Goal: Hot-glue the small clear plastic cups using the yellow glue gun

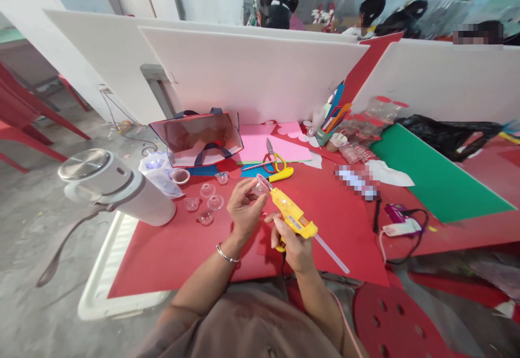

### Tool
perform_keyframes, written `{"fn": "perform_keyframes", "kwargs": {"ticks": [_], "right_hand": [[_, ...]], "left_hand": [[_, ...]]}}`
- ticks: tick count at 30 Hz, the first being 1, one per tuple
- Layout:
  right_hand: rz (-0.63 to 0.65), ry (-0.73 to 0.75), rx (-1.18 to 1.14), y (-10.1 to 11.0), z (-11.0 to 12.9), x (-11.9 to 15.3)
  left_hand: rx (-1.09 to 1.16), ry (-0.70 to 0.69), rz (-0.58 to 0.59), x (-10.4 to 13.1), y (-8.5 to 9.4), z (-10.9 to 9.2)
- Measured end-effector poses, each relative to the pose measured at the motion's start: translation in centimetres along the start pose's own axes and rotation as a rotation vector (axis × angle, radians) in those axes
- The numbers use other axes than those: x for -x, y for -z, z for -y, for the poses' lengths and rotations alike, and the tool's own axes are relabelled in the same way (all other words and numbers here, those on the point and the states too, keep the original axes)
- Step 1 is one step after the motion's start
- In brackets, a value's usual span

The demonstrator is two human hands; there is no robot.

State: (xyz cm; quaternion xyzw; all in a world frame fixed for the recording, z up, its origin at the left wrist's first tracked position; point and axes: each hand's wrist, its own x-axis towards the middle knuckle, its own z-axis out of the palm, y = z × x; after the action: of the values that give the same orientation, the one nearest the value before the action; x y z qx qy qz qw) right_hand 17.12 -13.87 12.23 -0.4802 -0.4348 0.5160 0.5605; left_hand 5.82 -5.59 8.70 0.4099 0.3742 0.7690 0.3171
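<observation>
My left hand [245, 206] pinches a small clear plastic cup [261, 186] by its side, the rim tilted toward the right. In my right hand [296, 243] is a yellow hot glue gun [290, 210], its nozzle at the cup's rim; I cannot tell whether it touches. A pale glue stick [333, 254] sticks out of the gun's back end. Several more clear plastic cups [215, 202] lie on the red sheet [187, 255] left of my left hand. Beyond the gun are scissors [276, 158] and a yellow-handled tool [281, 175].
A large white tumbler [117, 184] stands at the left edge, beside a paper bag [199, 136] on its side. Pink paper [260, 144] lies at the back. A pen holder [325, 135], stacked clear cups [357, 149], a green board [439, 184] and a power bank [402, 228] are rightward.
</observation>
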Motion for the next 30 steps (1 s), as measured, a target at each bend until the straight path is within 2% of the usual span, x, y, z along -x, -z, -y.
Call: {"fn": "perform_keyframes", "kwargs": {"ticks": [3,7,10,14,19,21,26,30], "right_hand": [[-0.138,0.114,-0.015,0.6,0.4,-0.8],[-0.201,0.196,0.011,1.8,1.2,-2.0],[-0.169,0.184,0.038,2.2,1.4,-2.3],[-0.097,0.149,0.093,3.1,1.2,-2.2],[0.062,0.183,0.277,5.0,0.8,-1.8],[0.070,0.202,0.352,5.6,0.8,-1.6],[-0.032,0.238,0.474,6.6,1.0,-1.0],[0.083,0.257,0.437,6.9,1.0,-0.7]], "left_hand": [[0.097,0.129,0.038,-0.2,-0.4,0.0],[0.301,0.417,0.205,-0.6,-0.6,-0.3],[0.363,0.531,0.270,-0.8,-0.4,-0.8],[0.403,0.603,0.303,-1.0,-0.1,-1.1],[0.477,0.730,0.241,-1.5,0.2,-0.5],[0.481,0.793,0.216,-1.8,0.3,-0.2],[0.485,0.892,0.230,-1.9,0.3,-0.3],[0.495,0.898,0.297,-1.4,0.4,-0.8]]}}
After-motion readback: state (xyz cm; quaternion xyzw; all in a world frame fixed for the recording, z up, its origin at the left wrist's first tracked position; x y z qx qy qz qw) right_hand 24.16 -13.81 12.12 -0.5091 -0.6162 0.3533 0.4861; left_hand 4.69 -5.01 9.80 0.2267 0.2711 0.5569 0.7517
